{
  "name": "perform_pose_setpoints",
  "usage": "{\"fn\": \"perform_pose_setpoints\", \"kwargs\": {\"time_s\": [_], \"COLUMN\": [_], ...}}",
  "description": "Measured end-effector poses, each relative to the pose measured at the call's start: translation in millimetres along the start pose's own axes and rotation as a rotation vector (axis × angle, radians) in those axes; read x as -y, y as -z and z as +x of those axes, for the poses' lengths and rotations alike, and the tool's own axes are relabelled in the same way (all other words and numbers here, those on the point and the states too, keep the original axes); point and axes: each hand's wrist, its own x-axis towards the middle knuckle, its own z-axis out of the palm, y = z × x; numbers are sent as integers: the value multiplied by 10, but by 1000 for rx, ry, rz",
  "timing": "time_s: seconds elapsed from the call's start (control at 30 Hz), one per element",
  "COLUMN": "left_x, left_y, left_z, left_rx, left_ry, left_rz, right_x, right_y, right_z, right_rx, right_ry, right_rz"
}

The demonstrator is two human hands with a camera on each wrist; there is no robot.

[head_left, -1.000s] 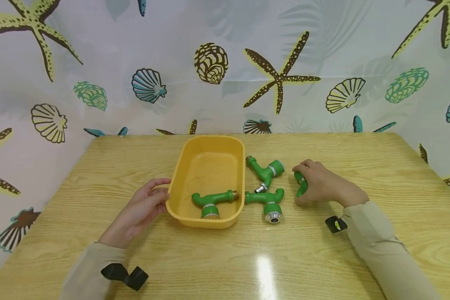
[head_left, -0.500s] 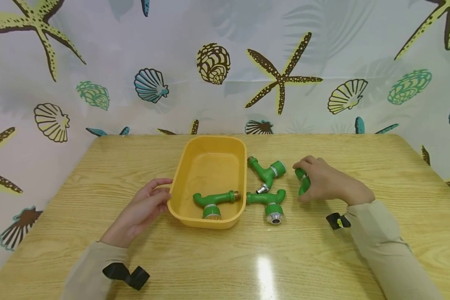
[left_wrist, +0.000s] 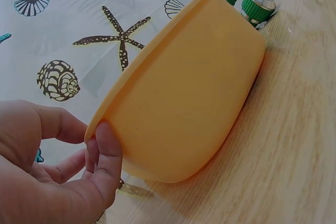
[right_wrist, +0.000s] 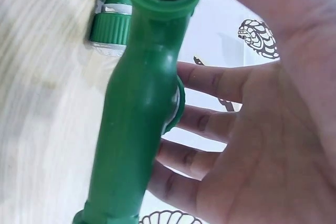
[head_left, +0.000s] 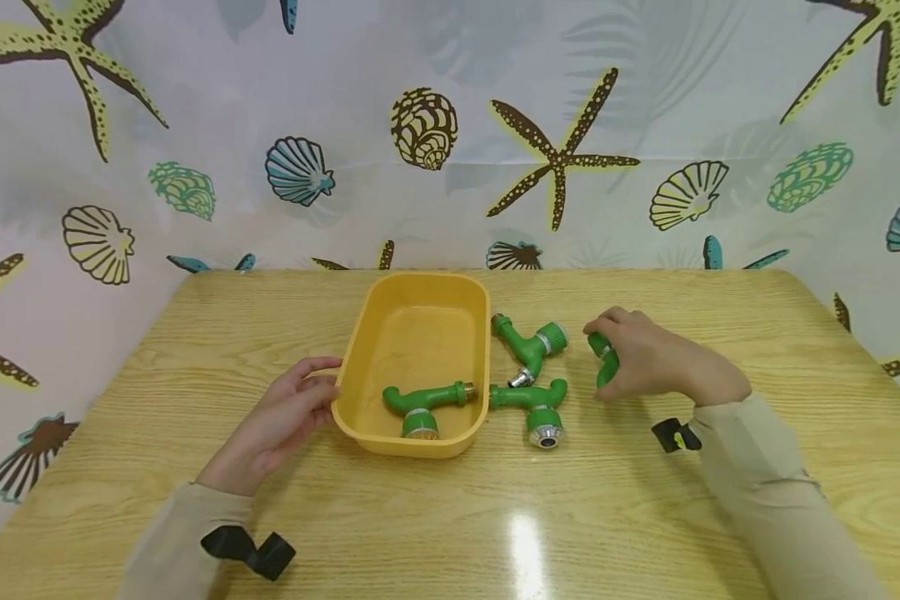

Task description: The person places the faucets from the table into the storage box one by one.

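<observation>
My left hand (head_left: 288, 417) is at the left side of a yellow plastic basin (head_left: 411, 448), pinching its rim between thumb and fingers, as the left wrist view shows. Inside the basin, near its front, lies a green faucet (head_left: 427, 398) with a brass-coloured threaded end. My right hand (head_left: 648, 358) grips another green faucet (right_wrist: 134, 103), its thumb at the open end and its fingers behind the body. In the head view the hand hides most of that faucet. Between basin and right hand lie two more green faucets, one farther back (head_left: 531, 348) and one nearer (head_left: 528, 397).
The wooden tabletop (head_left: 390, 533) carries everything. Behind it hangs a white cloth (head_left: 450, 217) printed with shells and starfish. The nearer loose faucet lies right against the basin's right wall. Black straps (head_left: 251, 552) hang at both sleeves.
My right hand has shifted slightly up and to the right with the faucet it grips. The left hand, the basin and the other faucets stay put.
</observation>
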Motion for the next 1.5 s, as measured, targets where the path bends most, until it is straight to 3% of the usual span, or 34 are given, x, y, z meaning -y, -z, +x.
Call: {"fn": "perform_pose_setpoints", "kwargs": {"time_s": [1.5], "left_x": [6], "left_y": [27], "left_z": [16], "left_rx": [-2], "left_ry": [9], "left_rz": [1], "right_x": [209], "right_y": [239], "right_z": [-38], "right_rx": [5], "right_ry": [40], "right_rz": [-25]}}
